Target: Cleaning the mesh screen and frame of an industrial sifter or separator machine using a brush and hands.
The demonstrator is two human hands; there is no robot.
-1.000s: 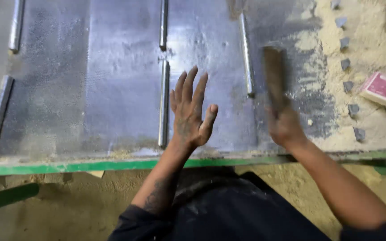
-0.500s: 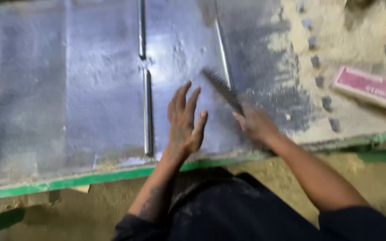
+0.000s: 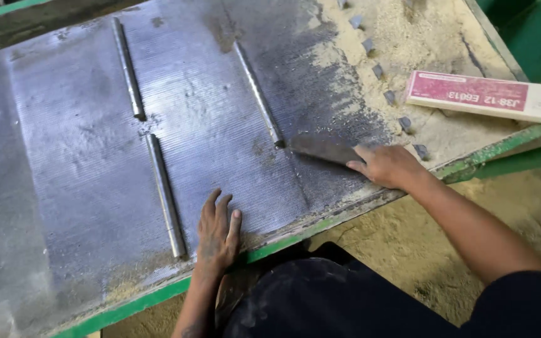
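My right hand [image 3: 388, 166] is closed around a dark flat brush [image 3: 322, 149], sweeping pale sawdust [image 3: 370, 81] just beyond it off the grey ribbed metal sheet [image 3: 82, 156]. My left hand [image 3: 217, 233] lies open, flat, bracing. Next stroke needs sweeping outward.

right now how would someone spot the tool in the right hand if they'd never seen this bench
Start from the big ribbed metal sheet on the green-edged bench. Near its front right, by the sawdust, the right hand grips a flat, dark, brush-like tool. Unlike the round steel rods fixed along the sheet, it is broad, dull and loose.
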